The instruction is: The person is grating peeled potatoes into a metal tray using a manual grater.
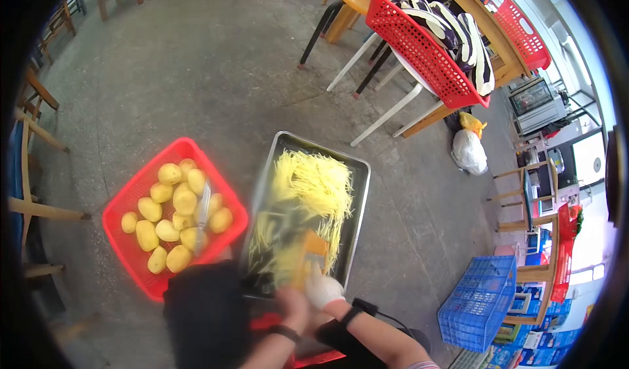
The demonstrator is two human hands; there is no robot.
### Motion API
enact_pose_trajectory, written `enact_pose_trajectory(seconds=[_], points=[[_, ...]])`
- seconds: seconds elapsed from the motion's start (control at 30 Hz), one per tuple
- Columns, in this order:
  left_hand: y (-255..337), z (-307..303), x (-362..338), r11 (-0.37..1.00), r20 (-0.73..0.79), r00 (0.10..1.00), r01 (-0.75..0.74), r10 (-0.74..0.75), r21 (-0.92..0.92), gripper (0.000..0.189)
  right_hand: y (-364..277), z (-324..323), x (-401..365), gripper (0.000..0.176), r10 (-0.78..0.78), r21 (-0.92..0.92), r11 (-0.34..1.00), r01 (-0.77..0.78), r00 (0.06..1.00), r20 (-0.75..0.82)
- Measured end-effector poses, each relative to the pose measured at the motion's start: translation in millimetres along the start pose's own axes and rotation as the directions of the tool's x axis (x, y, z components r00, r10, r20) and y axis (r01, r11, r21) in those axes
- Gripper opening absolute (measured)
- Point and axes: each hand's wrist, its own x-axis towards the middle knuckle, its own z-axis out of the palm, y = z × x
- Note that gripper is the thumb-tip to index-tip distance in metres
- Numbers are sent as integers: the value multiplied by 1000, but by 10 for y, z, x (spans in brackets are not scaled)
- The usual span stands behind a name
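Observation:
My right hand (322, 290), in a white glove, is wrapped round the lower end of an orange slicer (315, 246), tilted over a metal tray (360, 220). Beside it my bare left hand (294, 305) is smeared by motion; its fingers and anything in them cannot be made out. A pale yellow blur lies just above that hand. Fine yellow potato shreds (316, 182) are heaped in the tray's far half, with thinner strands nearer me. Left of the tray, a red basket (124, 251) holds several peeled potatoes (185, 202) and a knife (204, 208).
At the upper right, a red basket (419, 58) of striped eggplants (452, 32) rests on a stool. A blue crate (477, 302) stands at the lower right, and a white bag (469, 152) lies on the floor. Wooden chairs line the left edge. Another person's arm shows at the top right.

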Motion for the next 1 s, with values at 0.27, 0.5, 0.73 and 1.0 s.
enact_pose_trajectory(seconds=[0.27,0.5,0.73,1.0], points=[[-86,34,79,987,64,998,37,-27,-156,32,21,-379,895,54,162,104,981,-166,986,46],[96,-52,-27,988,10,998,58,-57,-145,34,310,-599,594,44,-54,876,348,-334,926,375],[229,-173,-110,999,83,995,49,-51,19,37,329,-388,315,47,142,492,847,-201,978,154],[89,-70,-17,999,41,999,33,-33,11,38,-210,-530,-514,54,134,-54,990,-131,990,51]])
